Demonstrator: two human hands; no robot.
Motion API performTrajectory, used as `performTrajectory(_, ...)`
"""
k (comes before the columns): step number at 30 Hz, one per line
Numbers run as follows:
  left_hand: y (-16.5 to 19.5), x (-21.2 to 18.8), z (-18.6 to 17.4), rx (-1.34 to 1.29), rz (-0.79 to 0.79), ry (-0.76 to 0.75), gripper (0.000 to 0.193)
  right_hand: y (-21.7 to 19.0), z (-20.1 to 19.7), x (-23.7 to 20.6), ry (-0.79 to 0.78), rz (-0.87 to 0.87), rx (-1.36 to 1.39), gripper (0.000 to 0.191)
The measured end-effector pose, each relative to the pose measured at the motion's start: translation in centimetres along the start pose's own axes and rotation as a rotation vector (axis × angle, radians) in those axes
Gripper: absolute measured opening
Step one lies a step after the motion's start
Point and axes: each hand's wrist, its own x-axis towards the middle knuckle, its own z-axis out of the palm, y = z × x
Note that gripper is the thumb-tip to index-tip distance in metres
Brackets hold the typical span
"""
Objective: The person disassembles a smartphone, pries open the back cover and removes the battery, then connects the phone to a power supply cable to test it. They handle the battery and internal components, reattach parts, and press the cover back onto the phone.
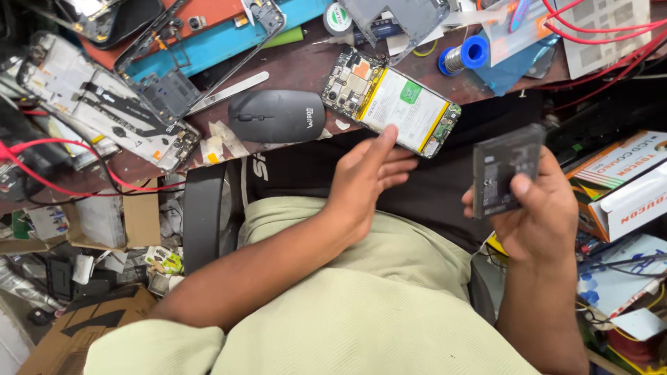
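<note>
My left hand [365, 182] reaches with fingers spread toward an opened phone [392, 101] lying at the table's near edge. The phone has its back off and shows a white battery with a green patch and a circuit board. My fingertips are at its near edge; contact is hard to tell. My right hand [538, 212] is raised to the right, over my lap. It grips a flat dark rectangular part [504, 167], like a phone battery, between thumb and fingers.
A black mouse [276, 116] lies left of the opened phone, beside a metal pry tool [229, 92]. Several stripped phone frames [104, 104] fill the table's left. A blue solder spool [464, 55] and red wires [597, 31] are at back right. Boxes [629, 184] stand on the right.
</note>
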Motion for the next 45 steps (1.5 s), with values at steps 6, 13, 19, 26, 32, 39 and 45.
performTrajectory(6,-2.1,1.2,0.2,-0.015,0.250,0.060,0.033,0.3,-0.4,-1.7,-0.238,0.128,0.189,0.051)
performTrajectory(13,-3.4,-3.7,-4.0,0.230,0.234,-0.214,0.044,0.6,-0.2,-1.8,-0.264,0.358,0.390,0.056)
performTrajectory(19,-3.2,-5.1,-5.7,0.396,0.352,-0.273,0.060,0.7,0.5,-3.2,-0.363,0.366,0.426,0.056)
performTrajectory(26,0.4,-6.3,-3.8,0.376,0.430,-0.339,0.065,-0.5,2.4,-4.1,-0.370,0.210,0.169,0.059)
performTrajectory(32,1.2,-7.5,-1.3,0.475,0.489,-0.317,0.059,1.3,5.5,-4.9,-0.023,-0.414,-0.944,0.065)
performTrajectory(39,0.5,-7.8,-0.3,0.540,0.587,-0.293,0.050,3.1,6.8,-4.7,0.015,-0.384,-0.990,0.063)
performTrajectory(45,0.6,-7.7,-0.2,0.597,0.594,-0.216,0.040,3.1,6.6,-4.6,0.039,-0.425,-1.083,0.064)
